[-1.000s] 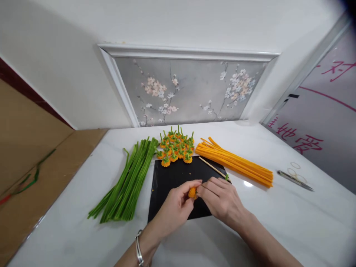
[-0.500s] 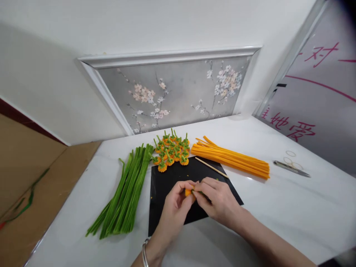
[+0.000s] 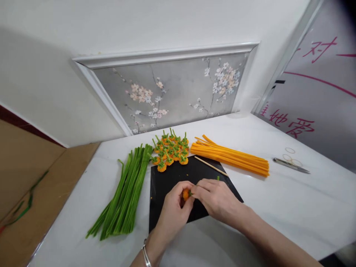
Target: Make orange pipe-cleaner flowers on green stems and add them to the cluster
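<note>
Above the black mat [image 3: 164,185], my left hand [image 3: 174,209] is closed around a small orange pipe-cleaner pumpkin [image 3: 185,194]. My right hand [image 3: 221,196] pinches a green pipe cleaner [image 3: 218,178] at the pumpkin's top; most of it is hidden by the fingers, and a green tip shows behind the knuckles. Beyond the mat stands a cluster of finished-looking orange pumpkins [image 3: 169,161] with green tops and stems. A bundle of green pipe cleaners [image 3: 126,196] lies to the left, and a bundle of orange pipe cleaners [image 3: 230,157] to the right.
A thin wooden stick [image 3: 211,165] lies across the mat's far right edge. Tweezers [image 3: 290,165] and several rubber bands [image 3: 289,150] rest farther right on the white table [image 3: 292,207]. Cardboard [image 3: 55,193] borders the left side, and a panelled wall [image 3: 172,92] rises behind.
My left hand has turned the pumpkin slightly, so more orange shows. My right fingers have shifted a little at the green top, and a green tip shows more clearly behind them.
</note>
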{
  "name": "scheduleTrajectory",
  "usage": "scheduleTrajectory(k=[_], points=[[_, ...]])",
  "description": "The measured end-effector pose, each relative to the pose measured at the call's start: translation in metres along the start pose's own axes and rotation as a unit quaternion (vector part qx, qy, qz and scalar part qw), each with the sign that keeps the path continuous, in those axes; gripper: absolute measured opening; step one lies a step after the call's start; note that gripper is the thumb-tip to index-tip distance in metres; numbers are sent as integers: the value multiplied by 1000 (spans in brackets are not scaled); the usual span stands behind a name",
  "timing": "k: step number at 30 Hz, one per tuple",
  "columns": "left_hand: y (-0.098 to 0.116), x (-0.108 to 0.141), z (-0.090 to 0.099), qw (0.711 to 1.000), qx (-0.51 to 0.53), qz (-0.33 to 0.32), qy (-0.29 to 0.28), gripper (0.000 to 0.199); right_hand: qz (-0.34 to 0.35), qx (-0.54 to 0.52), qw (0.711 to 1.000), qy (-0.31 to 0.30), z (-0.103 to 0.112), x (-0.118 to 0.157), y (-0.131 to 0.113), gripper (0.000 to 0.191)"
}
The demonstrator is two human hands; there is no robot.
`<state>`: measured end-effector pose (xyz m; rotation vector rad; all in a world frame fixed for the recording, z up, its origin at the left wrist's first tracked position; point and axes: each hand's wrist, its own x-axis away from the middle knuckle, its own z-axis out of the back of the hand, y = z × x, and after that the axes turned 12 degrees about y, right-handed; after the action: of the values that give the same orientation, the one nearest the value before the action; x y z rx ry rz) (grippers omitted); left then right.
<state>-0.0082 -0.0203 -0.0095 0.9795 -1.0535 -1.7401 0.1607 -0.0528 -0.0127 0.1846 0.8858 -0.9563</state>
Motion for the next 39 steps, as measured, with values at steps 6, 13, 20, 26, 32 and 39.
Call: scheduleTrajectory(k=[6,13,20,26,32,39], points=[[-7,-2,-2,1000,-13,17,-16,26,-9,43,999,-21,-3,1,0,24],[1,-3,-3,929,268,254,5,21,-29,38,979,199,18,-9,11,14],[6,-1,-5,904,319,284,21,21,-211,-144,953,160,11,-4,1,16],[4,-1,-5,900,332,282,21,13,-145,-216,962,78,-1,-2,-4,22],[4,-3,-5,887,354,289,62,20,-8,-137,988,67,-10,4,-10,25],[2,1,-8,925,278,255,44,25,98,-122,987,38,-16,0,-20,28]])
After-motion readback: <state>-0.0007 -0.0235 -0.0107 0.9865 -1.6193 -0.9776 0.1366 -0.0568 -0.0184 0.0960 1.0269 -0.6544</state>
